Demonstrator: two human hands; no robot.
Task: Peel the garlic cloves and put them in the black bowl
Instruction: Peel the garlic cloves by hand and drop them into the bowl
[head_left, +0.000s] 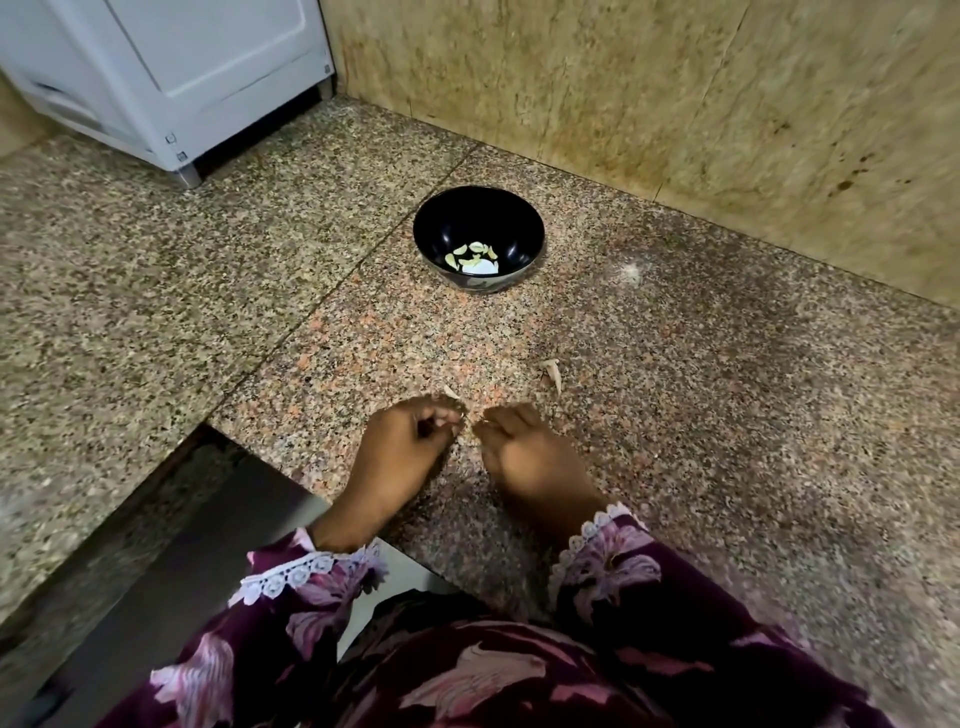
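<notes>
Several peeled garlic cloves (471, 256) already lie in the black bowl (478, 218), upper centre of frame on the granite counter (727, 415). Both hands work close together at lower centre: left hand (410, 441) curled, fingertips pinching something small, likely a clove, though it is too hidden to confirm; right hand (524, 447) curled toward it, fingertips nearly meeting the left, grip contents cannot be told. Loose skins (553, 371) lie just right of and above the hands. Task looks partway done; no unpeeled cloves visible on the counter, remaining count unclear.
</notes>
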